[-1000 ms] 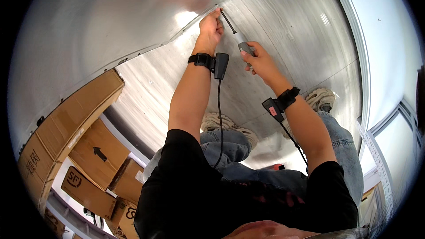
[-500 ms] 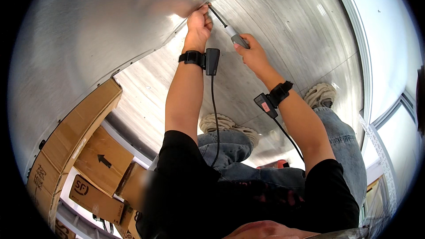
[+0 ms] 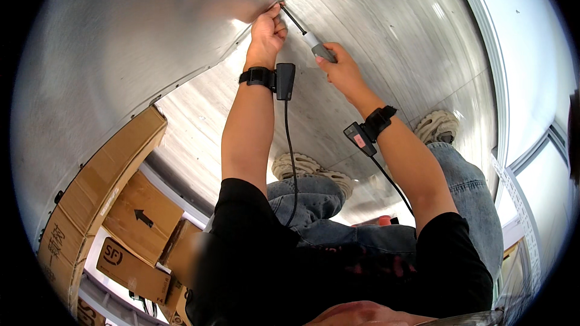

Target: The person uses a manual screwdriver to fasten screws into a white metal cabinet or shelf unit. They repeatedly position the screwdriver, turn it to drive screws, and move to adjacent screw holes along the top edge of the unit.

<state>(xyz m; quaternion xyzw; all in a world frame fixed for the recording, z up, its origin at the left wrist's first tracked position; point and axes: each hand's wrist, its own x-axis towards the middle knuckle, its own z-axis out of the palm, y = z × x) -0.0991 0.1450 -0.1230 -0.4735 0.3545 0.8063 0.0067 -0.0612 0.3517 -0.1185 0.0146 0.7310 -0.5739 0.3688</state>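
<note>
My right hand (image 3: 339,67) is closed round the grey handle of a screwdriver (image 3: 311,41). Its dark shaft slants up and left to the lower edge of a large metal panel (image 3: 151,30). At that edge my left hand (image 3: 267,31) has its fingers curled, with thumb and fingertip pinched at the screwdriver's tip. Whatever lies between those fingers is too small to make out. Small fasteners dot the panel's edge. Each wrist wears a black strap with a cabled black box.
Cardboard boxes (image 3: 142,214) are stacked at the lower left beside the panel. Wood-look floor (image 3: 386,36) spreads under my hands. A white framed panel (image 3: 531,54) stands along the right. My shoes and bent knees are close below, with a red object (image 3: 385,220) between my legs.
Both hands and the screwdriver have shifted very slightly left and up in the picture. The grip of each hand looks the same, and the tip stays at the panel's edge.
</note>
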